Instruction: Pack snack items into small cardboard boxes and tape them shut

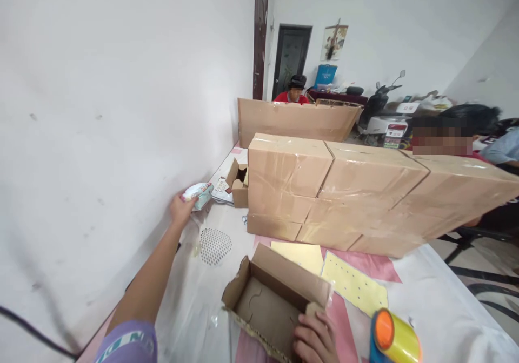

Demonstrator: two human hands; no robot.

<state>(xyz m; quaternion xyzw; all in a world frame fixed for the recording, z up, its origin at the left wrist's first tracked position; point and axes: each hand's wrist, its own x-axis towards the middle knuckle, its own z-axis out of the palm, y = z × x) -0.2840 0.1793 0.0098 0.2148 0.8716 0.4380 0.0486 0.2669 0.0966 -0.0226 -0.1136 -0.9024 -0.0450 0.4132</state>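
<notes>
At the table's left side, against the wall, my left hand pinches a small white and teal packet. My right hand is closed over the near right edge of an open cardboard box. No contents show in the part of the box that I can see; its near right corner is hidden by my hand. Beyond the packet, a smaller open carton with something inside stands beside some printed papers.
Sealed cardboard boxes stacked and taped together form a wall across the table. Yellow sheets lie in front of them. A roll of yellow tape stands at the lower right. Two people sit beyond the boxes.
</notes>
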